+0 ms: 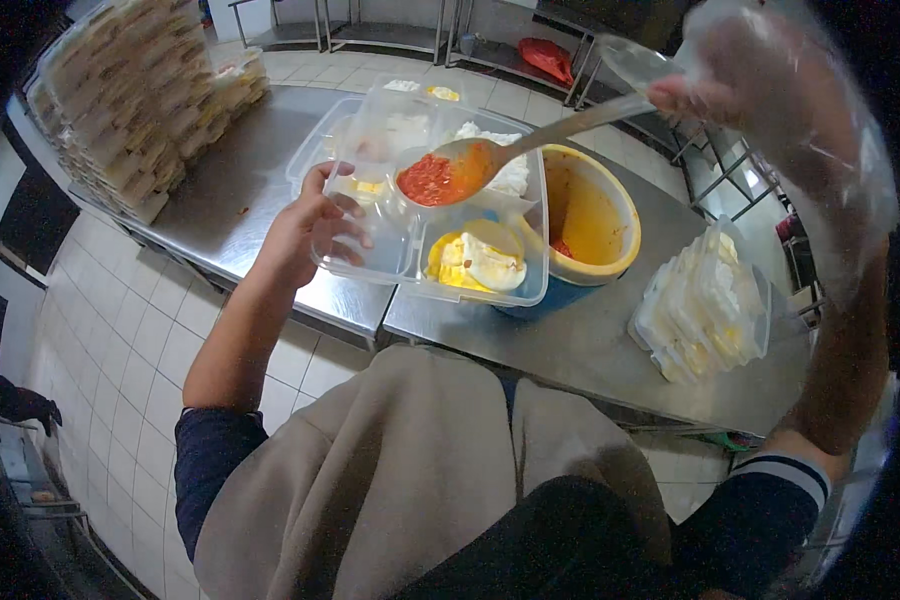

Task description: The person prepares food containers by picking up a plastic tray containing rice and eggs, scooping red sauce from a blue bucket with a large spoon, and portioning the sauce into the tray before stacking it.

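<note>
My left hand point(324, 217) grips the left side of a clear plastic compartment box point(375, 259). Inside it are a fried egg point(477, 261) in the near right compartment and white rice point(511, 172) behind it. My right hand point(701, 90), covered by a clear plastic bag or glove, holds a large metal spoon point(555, 135) by its handle. Chunky red sauce point(429, 180) fills part of the spoon's bowl, which hovers over the box. Just right of the box stands a round yellow-rimmed tub point(630, 225), with some red sauce low inside and its wall stained.
Tall stacks of filled clear boxes point(135, 105) stand on the left of the steel table point(247, 161). Another open box point(300, 154) lies behind the one I hold. A tilted stack of filled boxes point(709, 307) is at the right. A red bag point(546, 61) rests on a far shelf.
</note>
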`<state>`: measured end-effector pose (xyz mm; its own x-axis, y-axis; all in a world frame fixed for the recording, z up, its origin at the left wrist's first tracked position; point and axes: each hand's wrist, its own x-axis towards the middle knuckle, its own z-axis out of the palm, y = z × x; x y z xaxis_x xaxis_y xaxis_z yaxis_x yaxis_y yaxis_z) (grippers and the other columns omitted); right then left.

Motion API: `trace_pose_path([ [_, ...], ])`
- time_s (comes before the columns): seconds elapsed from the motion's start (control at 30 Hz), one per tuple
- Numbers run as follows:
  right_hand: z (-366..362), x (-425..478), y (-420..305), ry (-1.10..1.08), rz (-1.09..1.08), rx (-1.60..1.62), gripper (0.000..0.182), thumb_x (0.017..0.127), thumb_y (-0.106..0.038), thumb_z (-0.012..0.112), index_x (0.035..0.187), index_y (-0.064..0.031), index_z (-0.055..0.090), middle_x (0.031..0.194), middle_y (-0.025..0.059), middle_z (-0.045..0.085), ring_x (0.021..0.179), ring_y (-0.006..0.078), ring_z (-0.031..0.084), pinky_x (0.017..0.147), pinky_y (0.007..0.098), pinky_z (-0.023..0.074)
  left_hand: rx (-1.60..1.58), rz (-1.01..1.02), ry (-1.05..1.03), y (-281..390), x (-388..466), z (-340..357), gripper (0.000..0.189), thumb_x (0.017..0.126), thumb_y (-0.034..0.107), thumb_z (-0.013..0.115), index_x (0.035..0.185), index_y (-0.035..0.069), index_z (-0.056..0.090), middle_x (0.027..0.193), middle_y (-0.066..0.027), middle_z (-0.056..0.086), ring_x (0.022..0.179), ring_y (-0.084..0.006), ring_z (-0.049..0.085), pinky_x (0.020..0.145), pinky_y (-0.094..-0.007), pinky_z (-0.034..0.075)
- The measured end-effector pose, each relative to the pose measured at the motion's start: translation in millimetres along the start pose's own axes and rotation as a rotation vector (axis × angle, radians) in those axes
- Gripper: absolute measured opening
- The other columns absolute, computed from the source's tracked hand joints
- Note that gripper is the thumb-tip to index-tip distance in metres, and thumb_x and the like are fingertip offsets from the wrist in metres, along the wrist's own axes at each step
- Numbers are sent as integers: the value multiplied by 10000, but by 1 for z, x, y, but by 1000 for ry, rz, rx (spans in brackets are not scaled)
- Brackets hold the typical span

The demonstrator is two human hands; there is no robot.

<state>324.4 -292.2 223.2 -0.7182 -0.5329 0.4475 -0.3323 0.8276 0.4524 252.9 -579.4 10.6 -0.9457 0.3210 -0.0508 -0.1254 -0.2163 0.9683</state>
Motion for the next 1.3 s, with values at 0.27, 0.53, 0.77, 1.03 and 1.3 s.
trace_pose_path([
  [0.27, -2, -4, -3, -34, 94, -12, 461, 652, -473, 601, 616, -27, 488, 556, 63, 422, 531, 151, 387, 509, 315, 318, -119, 7, 50, -13, 2, -5, 495, 670, 153, 398, 1149, 140, 273, 861, -170, 448, 643, -300, 547, 491, -384, 475],
  [0.53, 126, -72, 34, -181, 505, 636, 411, 744, -394, 525, 644, 4, 520, 610, 94, 454, 582, 185, 415, 539, 327, 336, -252, 82, 285, -23, 14, -2, 510, 668, 114, 400, 1161, 141, 272, 914, -173, 437, 761, -322, 531, 621, -450, 464],
  [0.77, 134, -153, 37, -57, 955, 705, 319, 722, -315, 563, 807, -9, 597, 669, 73, 537, 614, 149, 450, 578, 289, 367, -365, 204, 450, -47, 47, -1, 558, 698, 53, 446, 1160, 156, 152, 1098, -173, 325, 930, -288, 462, 678, -401, 460],
  [1.03, 139, -203, 9, -93, 1098, 183, 369, 686, -355, 615, 645, 6, 550, 563, 139, 503, 522, 259, 471, 506, 353, 354, 45, 268, 535, -71, 60, -13, 652, 693, 156, 585, 1196, 39, 188, 1183, -155, 179, 1096, -258, 264, 916, -314, 254],
  [1.3, 163, -154, -8, -102, 875, 204, 255, 643, -259, 640, 623, -30, 528, 657, 150, 528, 618, 321, 514, 536, 387, 395, 148, 342, 729, -89, 46, -58, 457, 731, 187, 520, 1135, 38, 366, 1153, -126, 247, 1085, -236, 263, 935, -315, 204],
])
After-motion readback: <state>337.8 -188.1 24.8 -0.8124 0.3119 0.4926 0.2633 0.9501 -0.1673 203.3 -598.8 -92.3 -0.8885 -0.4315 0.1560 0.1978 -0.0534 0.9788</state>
